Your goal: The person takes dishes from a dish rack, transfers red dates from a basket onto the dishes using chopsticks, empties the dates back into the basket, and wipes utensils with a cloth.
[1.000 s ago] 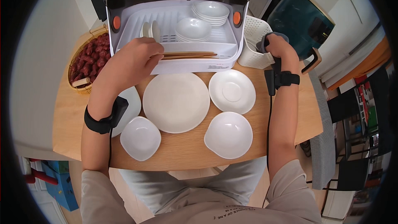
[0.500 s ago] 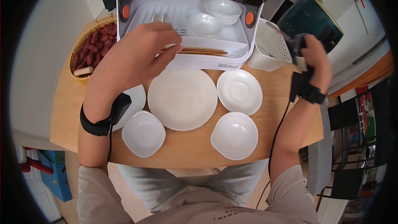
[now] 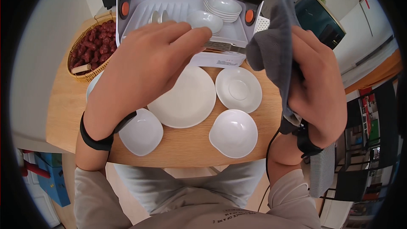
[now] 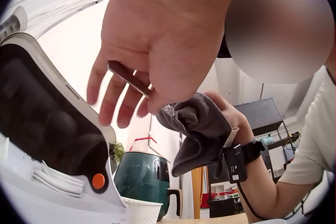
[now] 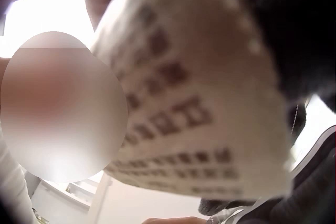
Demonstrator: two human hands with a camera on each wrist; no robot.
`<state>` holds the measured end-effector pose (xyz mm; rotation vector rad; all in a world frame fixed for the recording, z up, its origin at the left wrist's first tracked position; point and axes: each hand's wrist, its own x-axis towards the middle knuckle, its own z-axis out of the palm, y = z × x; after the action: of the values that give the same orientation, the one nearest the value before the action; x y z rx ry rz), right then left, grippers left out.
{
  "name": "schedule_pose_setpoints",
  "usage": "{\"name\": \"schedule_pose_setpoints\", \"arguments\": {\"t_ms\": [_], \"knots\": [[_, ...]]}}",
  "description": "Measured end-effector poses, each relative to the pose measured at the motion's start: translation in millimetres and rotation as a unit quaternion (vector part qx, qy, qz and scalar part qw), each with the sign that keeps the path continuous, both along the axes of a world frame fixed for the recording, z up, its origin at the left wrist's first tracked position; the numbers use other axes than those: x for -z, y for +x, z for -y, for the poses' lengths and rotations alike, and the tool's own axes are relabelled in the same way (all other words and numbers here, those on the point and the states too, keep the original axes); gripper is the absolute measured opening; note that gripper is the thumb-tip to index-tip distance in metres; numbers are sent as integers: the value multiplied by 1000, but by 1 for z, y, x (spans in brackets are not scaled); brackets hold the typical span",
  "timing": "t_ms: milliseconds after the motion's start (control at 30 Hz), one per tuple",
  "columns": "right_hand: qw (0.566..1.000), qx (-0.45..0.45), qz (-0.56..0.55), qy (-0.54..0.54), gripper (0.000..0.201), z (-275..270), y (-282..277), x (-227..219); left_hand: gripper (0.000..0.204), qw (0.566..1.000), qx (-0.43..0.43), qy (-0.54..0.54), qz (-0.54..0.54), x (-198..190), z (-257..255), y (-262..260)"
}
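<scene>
In the head view my left hand (image 3: 157, 59) is over the front of the white dish cabinet (image 3: 231, 59), above the large round plate (image 3: 186, 101). Its thumb and fingers pinch a thin metal utensil, whose flat handle (image 4: 128, 78) crosses the palm in the left wrist view. I cannot tell what kind of utensil it is. To the right, my right hand (image 3: 320, 85) grips a dark grey cloth (image 3: 273, 51) that hangs in folds and comes close to the utensil's far end. The cloth's printed white label (image 5: 210, 129) fills much of the right wrist view.
Small bowls (image 3: 222, 8) are stacked inside the cabinet. On the table stand a saucer (image 3: 238, 90), a round bowl (image 3: 233, 133) and a squarish bowl (image 3: 141, 132). A basket of red dates (image 3: 93, 48) is at left; a green air fryer (image 3: 320, 19) and perforated white basket (image 4: 142, 211) are at right.
My right hand has lifted the grey cloth from beside the white basket and brought it nearer. My left hand has moved up and right from the chopsticks, and a metal utensil now shows in it.
</scene>
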<state>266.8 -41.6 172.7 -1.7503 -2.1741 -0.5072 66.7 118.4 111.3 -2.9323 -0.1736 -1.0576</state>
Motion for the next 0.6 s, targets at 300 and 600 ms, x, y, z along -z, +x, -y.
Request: {"name": "schedule_pose_setpoints", "arguments": {"t_ms": [300,600], "knots": [[998,-42,8,55,32,-44,-22,36,29,999,-15,-21,-32,4,2,-1],[994,-6,-43,102,35,-26,28,12,24,992,33,-97,69,0,-24,-12]]}}
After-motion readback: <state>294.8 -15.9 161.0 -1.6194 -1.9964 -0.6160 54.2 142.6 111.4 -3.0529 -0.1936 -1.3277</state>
